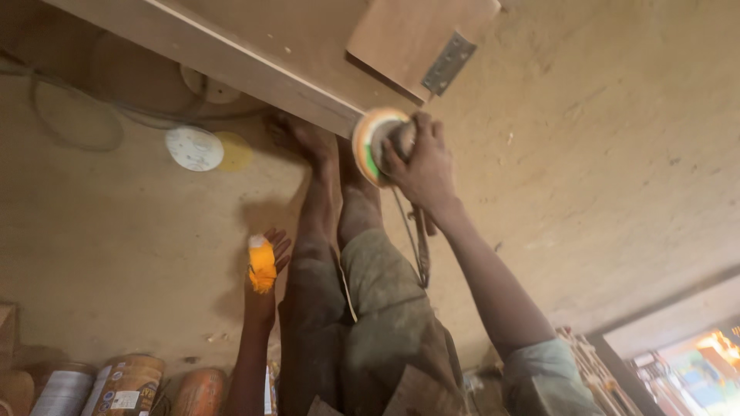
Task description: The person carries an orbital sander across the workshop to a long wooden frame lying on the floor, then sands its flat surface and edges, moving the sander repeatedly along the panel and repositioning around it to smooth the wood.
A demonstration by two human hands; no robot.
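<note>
Right hand (422, 162) in closed grip, left hand (266, 258) hanging

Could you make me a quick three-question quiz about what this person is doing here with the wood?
1. True or false: the right hand presses a round sanding tool against the edge of the wooden panel.
2. What does the left hand hold? A) a hammer B) a yellow-orange block C) a paintbrush
3. Fill in: a metal ___ is fixed to the small wooden flap above the tool.

Key: 1 true; 2 B, the yellow-orange block, held away from the panel; 3 hinge.
</note>
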